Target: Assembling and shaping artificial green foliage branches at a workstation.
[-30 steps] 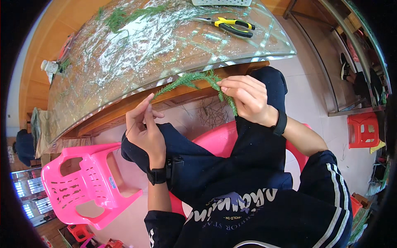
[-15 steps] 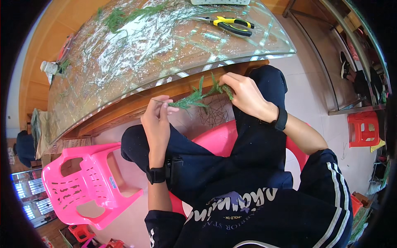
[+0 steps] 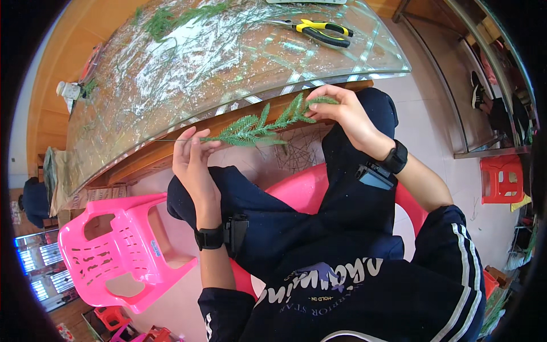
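An artificial pine branch (image 3: 250,129) stretches between my hands, over my lap and just in front of the table edge. My left hand (image 3: 192,153) pinches its thin wire stem at the left end, and the stem sticks out past the fingers. At the other end, my right hand (image 3: 345,114) has thumb and fingers closed on the green tip, which pokes out between them. Several side sprigs fan out from the branch's middle. Each wrist wears a dark band.
Yellow-and-black pliers (image 3: 319,31) lie on the glass-topped table (image 3: 268,74), among white flakes and green needle scraps (image 3: 162,23). A white bottle (image 3: 68,90) stands at its left edge. Left of me is a pink plastic chair (image 3: 122,245); a red stool (image 3: 501,179) stands far right.
My hands have moved apart, the left one leftward and the right one slightly rightward. The branch is now more stretched out, with its side sprigs spread wider.
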The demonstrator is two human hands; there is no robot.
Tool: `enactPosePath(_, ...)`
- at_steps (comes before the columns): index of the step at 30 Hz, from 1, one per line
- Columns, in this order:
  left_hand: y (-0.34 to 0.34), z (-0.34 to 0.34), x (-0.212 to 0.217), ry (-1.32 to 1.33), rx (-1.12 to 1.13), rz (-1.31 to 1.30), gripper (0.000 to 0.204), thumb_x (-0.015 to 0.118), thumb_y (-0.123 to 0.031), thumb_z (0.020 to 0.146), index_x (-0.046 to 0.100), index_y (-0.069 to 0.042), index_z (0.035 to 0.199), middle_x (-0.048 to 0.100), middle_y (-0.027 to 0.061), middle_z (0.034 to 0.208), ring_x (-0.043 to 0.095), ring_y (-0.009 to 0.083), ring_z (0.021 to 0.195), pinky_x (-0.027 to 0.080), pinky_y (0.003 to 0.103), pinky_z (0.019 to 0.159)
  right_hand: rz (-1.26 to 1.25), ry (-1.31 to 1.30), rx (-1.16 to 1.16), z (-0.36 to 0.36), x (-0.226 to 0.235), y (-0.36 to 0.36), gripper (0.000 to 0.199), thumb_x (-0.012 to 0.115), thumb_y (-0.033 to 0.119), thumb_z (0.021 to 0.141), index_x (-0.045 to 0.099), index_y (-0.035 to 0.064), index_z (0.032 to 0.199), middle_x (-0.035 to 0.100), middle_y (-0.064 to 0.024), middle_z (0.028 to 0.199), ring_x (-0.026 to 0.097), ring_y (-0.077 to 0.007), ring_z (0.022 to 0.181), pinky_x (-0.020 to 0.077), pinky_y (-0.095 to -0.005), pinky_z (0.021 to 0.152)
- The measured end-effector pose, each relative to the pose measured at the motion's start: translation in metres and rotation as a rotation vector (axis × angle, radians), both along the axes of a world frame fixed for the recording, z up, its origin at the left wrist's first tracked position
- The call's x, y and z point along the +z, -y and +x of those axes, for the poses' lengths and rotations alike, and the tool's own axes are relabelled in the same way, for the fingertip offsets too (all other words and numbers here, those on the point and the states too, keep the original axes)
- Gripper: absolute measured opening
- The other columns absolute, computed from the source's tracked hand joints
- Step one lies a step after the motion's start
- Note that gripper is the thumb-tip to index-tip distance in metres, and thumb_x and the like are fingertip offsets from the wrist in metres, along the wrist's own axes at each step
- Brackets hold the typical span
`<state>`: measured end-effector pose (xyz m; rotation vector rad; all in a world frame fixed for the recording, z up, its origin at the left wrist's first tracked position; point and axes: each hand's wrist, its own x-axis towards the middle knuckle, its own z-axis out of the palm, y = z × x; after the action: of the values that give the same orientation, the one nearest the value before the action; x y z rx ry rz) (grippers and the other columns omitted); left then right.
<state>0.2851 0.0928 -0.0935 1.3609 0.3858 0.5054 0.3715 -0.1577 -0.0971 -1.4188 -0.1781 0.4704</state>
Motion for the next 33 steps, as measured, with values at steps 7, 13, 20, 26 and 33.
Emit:
enactPosePath(7,-0.006,0.000,-0.004,0.001,0.080,-0.047,0.021,0.045,-0.006,0.089,0.049,0.003,0.108,0.060,0.0126,0.094,0.059,0.0152,0.073,0.047,0.026,0.069,0.058,-0.067,0.036,-0.002,-0.005,-0.002,0.014,0.055,0.010,0.086,0.055,-0.0006,0.094,0.058,-0.0076,0.091,0.061,-0.0176,0.085,0.0473,-0.0262,0.077)
enactPosePath(13,-0.005,-0.003,-0.002,0.111,0.182,-0.009,0.019,0.044,-0.005,0.090,0.049,0.003,0.106,0.060,0.0116,0.093,0.057,0.0133,0.068,0.046,0.024,0.067,0.233,-0.262,0.030,-0.002,-0.006,-0.002,0.021,0.054,0.017,0.088,0.054,-0.0018,0.096,0.058,-0.0103,0.094,0.062,-0.0215,0.086,0.0479,-0.0274,0.077)
enactPosePath(20,0.003,-0.003,0.003,0.128,0.211,0.156,0.015,0.043,-0.005,0.090,0.050,0.003,0.101,0.060,0.0104,0.090,0.053,0.0106,0.063,0.045,0.024,0.062,0.015,-0.127,0.040,-0.003,-0.004,-0.001,0.025,0.050,0.020,0.089,0.059,-0.0001,0.101,0.061,-0.0107,0.101,0.061,-0.0192,0.091,0.0470,-0.0266,0.077)
enactPosePath(26,0.011,-0.002,0.006,0.106,0.236,0.255,0.014,0.043,-0.005,0.090,0.050,0.004,0.099,0.060,0.0105,0.088,0.052,0.0103,0.061,0.044,0.023,0.059,-0.065,-0.086,0.014,0.002,-0.012,0.000,0.025,0.049,0.017,0.089,0.060,0.0000,0.104,0.062,-0.0090,0.101,0.060,-0.0161,0.091,0.0462,-0.0251,0.076)
enactPosePath(33,0.015,-0.002,0.003,0.089,0.220,0.242,0.013,0.043,-0.004,0.090,0.051,0.003,0.097,0.060,0.0115,0.087,0.051,0.0099,0.058,0.043,0.021,0.057,-0.264,0.089,0.033,0.005,-0.020,-0.001,0.029,0.048,0.011,0.088,0.055,-0.0019,0.112,0.061,-0.0115,0.105,0.061,-0.0163,0.091,0.0468,-0.0261,0.077)
